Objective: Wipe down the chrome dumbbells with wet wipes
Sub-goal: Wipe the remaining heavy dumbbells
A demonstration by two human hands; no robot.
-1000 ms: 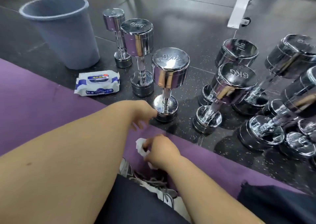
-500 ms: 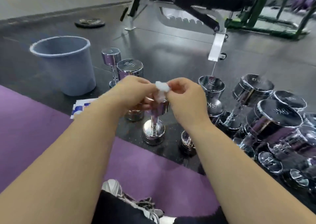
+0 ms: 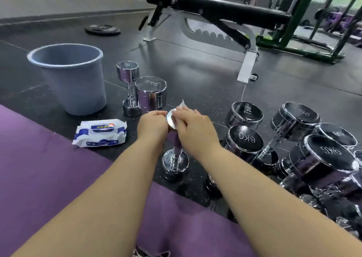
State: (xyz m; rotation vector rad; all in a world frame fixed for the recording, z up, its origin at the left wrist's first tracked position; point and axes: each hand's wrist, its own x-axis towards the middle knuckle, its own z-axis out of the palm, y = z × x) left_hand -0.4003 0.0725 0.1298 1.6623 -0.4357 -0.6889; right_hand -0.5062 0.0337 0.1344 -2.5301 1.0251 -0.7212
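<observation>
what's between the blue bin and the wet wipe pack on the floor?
Nothing. In the head view, only bare black speckled floor lies between the blue bin and the wet wipe pack; the purple mat edge runs just left.

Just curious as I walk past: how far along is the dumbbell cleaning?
Early, by the look of it. Done: hard to tell; nothing marks any dumbbell as cleaned. In hand: the left hand steadies an upright dumbbell while the right hand presses a wipe on its top. Left: probably the cluster of dumbbells at right.
</observation>
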